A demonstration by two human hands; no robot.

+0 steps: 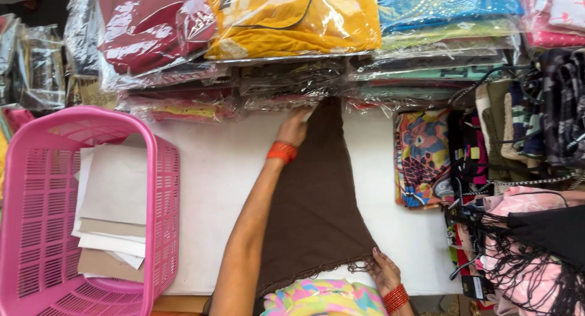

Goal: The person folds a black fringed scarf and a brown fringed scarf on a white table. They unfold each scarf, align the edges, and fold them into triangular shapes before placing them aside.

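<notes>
A dark brown cloth [314, 194] with a fringed lower edge lies stretched lengthwise on a white table [219, 170]. My left hand [294, 126], with orange bangles on the wrist, reaches far forward and presses the cloth's narrow far end near the stacked packets. My right hand [382, 271], also with orange bangles, pinches the fringed near corner of the cloth at the table's front edge.
A pink plastic basket [36, 188] holding card and paper sheets [113, 212] stands at the left. Stacks of garments in clear bags [292, 23] line the back. Folded patterned fabrics [420, 157] and fringed clothes [536, 249] crowd the right side.
</notes>
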